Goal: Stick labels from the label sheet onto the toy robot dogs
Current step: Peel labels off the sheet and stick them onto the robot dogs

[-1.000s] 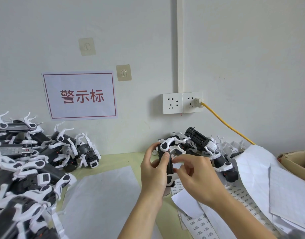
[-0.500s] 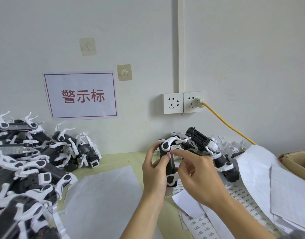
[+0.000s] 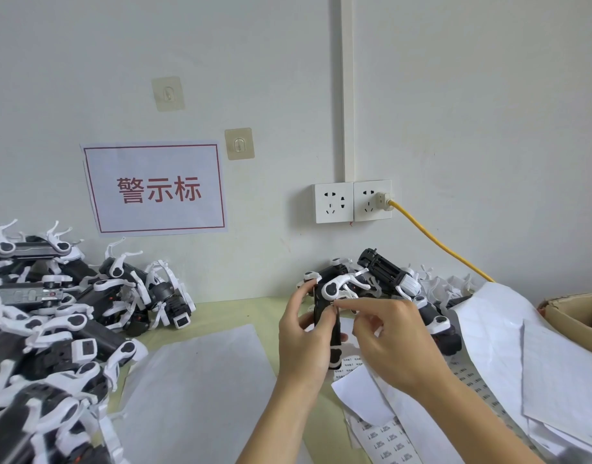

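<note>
A black-and-white toy robot dog (image 3: 331,309) is held upright above the table, gripped by my left hand (image 3: 304,343) around its body. My right hand (image 3: 388,339) pinches a small white label at the dog's upper side, fingertips touching it. Label sheets (image 3: 385,437) with rows of small printed labels lie on the table under my right wrist. A big pile of robot dogs (image 3: 53,316) fills the left side. A smaller pile of dogs (image 3: 398,279) lies behind my hands by the wall.
A blank white sheet (image 3: 201,390) lies on the table left of my arms. Loose white backing papers (image 3: 509,346) are heaped at the right. A cardboard box (image 3: 579,313) sits at the right edge. A yellow cable (image 3: 435,242) runs from the wall socket.
My right hand has moved up along the dog from its middle to its upper end, fingertips now pinched at the top. My left hand kept its hold, raising the dog slightly.
</note>
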Tool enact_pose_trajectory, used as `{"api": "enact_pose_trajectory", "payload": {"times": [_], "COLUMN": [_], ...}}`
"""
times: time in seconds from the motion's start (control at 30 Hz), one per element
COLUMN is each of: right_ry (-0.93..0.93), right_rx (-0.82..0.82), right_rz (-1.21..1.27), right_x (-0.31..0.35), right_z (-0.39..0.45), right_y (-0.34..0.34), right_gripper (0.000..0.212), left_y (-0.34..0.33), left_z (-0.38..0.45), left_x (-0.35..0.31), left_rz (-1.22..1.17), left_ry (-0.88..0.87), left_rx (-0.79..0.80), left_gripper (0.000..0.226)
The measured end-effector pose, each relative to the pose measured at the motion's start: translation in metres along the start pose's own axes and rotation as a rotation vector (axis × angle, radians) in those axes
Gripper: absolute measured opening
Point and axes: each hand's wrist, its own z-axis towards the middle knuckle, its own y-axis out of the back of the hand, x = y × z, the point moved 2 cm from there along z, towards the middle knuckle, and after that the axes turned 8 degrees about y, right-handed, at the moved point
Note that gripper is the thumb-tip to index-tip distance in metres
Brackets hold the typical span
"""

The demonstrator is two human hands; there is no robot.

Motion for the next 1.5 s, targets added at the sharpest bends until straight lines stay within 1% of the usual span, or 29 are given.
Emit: {"api": "enact_pose_trajectory", "payload": {"times": [0.1,0.2,0.27,0.37,0.47,0.57,0.63,0.7,0.8,0.87,0.93,1.0,1.07,1.17,1.23,1.27,1.3,1.37,1.43,1.5], "right_ry": [0.033,0.093,0.076,-0.04,-0.138,-0.224,-0.249,-0.241,-0.232,-0.241,-0.257,-0.251,-0.258,-0.361,-0.429,-0.455,-0.479,-0.524,-0.572,-0.608], "right_rx": [-0.154,-0.221,-0.184,-0.04,0.041,0.084,0.1,0.083,0.06,0.038,-0.005,-0.072,-0.141,-0.27,-0.341,-0.362,-0.375,-0.384,-0.379,-0.348], "right_rz": [0.0,0.001,-0.014,-0.002,0.211,0.427,0.472,0.458,0.447,0.45,0.452,0.469,0.507,0.581,0.649,0.697,0.744,0.82,0.903,0.956], "right_x": [-0.003,0.0,0.001,-0.002,-0.008,-0.011,-0.012,-0.013,-0.013,-0.014,-0.015,-0.015,-0.017,-0.026,-0.033,-0.035,-0.036,-0.038,-0.039,-0.037], "right_z": [0.001,0.002,0.002,0.001,0.0,0.0,0.0,0.001,0.0,0.0,0.001,0.003,0.003,0.003,0.004,0.004,0.005,0.006,0.006,0.006], "right_y": [0.002,0.006,0.008,0.008,0.008,0.005,0.004,0.005,0.006,0.005,0.004,0.005,0.007,0.008,0.007,0.006,0.005,0.002,-0.001,-0.002], "right_gripper": [0.032,0.027,0.036,0.048,0.051,0.049,0.044,0.041,0.045,0.043,0.038,0.026,0.015,0.009,0.008,0.008,0.01,0.018,0.025,0.023], "left_y": [-0.002,-0.002,-0.002,-0.001,-0.001,-0.003,-0.003,-0.002,-0.002,-0.002,-0.001,0.0,0.001,0.001,0.0,-0.001,-0.002,-0.002,-0.001,0.002], "left_z": [0.001,0.002,0.002,0.001,-0.001,-0.003,-0.004,-0.003,-0.003,-0.003,-0.001,0.001,0.003,0.004,0.004,0.005,0.006,0.008,0.009,0.01], "left_x": [0.002,0.004,0.005,0.004,0.001,-0.001,-0.001,-0.001,-0.002,-0.002,-0.001,0.0,0.001,0.002,0.006,0.008,0.009,0.008,0.007,0.006], "left_rz": [0.06,0.138,0.192,0.279,0.328,0.356,0.37,0.364,0.358,0.373,0.405,0.432,0.389,0.247,0.157,0.111,0.068,0.01,0.0,-0.001], "left_ry": [-0.023,-0.069,-0.106,-0.194,-0.26,-0.282,-0.288,-0.29,-0.278,-0.278,-0.279,-0.266,-0.175,0.06,0.204,0.241,0.245,0.191,0.12,0.067], "left_rx": [-0.039,-0.043,-0.025,-0.009,0.002,0.055,0.072,0.08,0.098,0.097,0.088,0.063,0.033,0.041,0.078,0.095,0.101,0.073,0.03,-0.005], "left_gripper": [0.038,0.034,0.034,0.034,0.034,0.035,0.034,0.034,0.033,0.035,0.034,0.033,0.027,0.012,0.02,0.024,0.027,0.031,0.045,0.055]}}
